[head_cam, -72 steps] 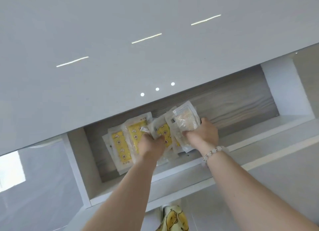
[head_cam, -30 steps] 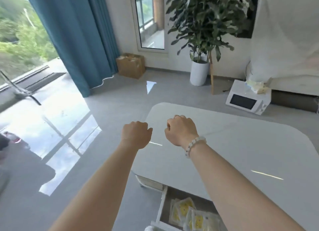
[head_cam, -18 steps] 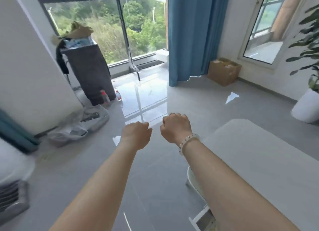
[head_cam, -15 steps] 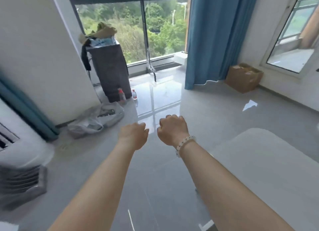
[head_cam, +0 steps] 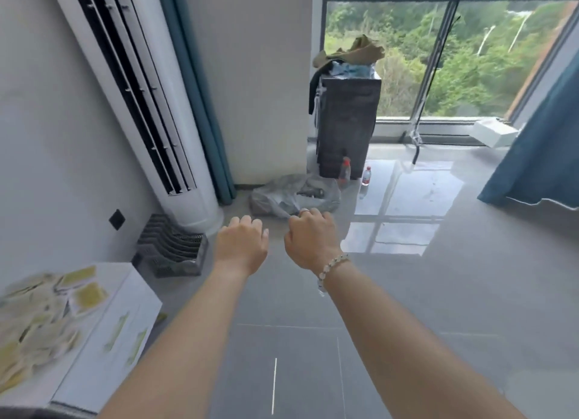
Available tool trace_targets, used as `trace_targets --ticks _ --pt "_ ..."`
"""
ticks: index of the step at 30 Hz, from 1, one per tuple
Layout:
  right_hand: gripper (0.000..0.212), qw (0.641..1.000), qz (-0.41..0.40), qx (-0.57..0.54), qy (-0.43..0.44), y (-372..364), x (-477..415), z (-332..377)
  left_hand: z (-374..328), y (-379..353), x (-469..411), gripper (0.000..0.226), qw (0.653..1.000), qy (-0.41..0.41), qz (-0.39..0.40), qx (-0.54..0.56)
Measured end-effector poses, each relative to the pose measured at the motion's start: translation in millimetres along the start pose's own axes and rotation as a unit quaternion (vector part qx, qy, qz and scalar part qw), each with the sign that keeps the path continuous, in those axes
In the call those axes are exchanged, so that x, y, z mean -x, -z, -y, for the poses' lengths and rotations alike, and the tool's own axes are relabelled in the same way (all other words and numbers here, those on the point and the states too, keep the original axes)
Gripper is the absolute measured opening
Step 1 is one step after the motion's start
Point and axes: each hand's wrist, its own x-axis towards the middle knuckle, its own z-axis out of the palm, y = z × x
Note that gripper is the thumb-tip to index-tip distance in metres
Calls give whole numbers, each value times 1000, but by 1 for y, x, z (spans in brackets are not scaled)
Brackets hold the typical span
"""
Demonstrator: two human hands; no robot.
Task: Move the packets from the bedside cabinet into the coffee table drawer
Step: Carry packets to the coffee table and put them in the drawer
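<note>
Several white and yellow packets [head_cam: 40,318] lie in a blurred pile on top of the white bedside cabinet [head_cam: 103,349] at the lower left. My left hand [head_cam: 241,246] and my right hand [head_cam: 310,240] are stretched out side by side over the grey floor, to the right of the cabinet and apart from it. Both have loosely curled fingers and hold nothing. A bead bracelet sits on my right wrist. The coffee table and its drawer are out of view.
A tall white air conditioner [head_cam: 150,105] stands by the left wall with a dark slatted rack [head_cam: 172,249] at its foot. Ahead are a plastic bag [head_cam: 291,196], two bottles [head_cam: 344,172], a dark box-like stand [head_cam: 347,127] and a blue curtain [head_cam: 539,143].
My hands left the packets in the drawer and came up holding nothing. The view swung left from the coffee table across the room to the bedside cabinet with its packets.
</note>
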Motion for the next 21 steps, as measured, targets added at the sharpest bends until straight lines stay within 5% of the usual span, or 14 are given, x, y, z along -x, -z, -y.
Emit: trace_targets --ticks 10,21 --pt "21 992 0 -50 120 -64 -66 153 170 -16 17 37 987 160 -1 -23" --pt "28 950 40 -67 303 -101 -112 280 280 -32 63 40 948 315 22 -31"
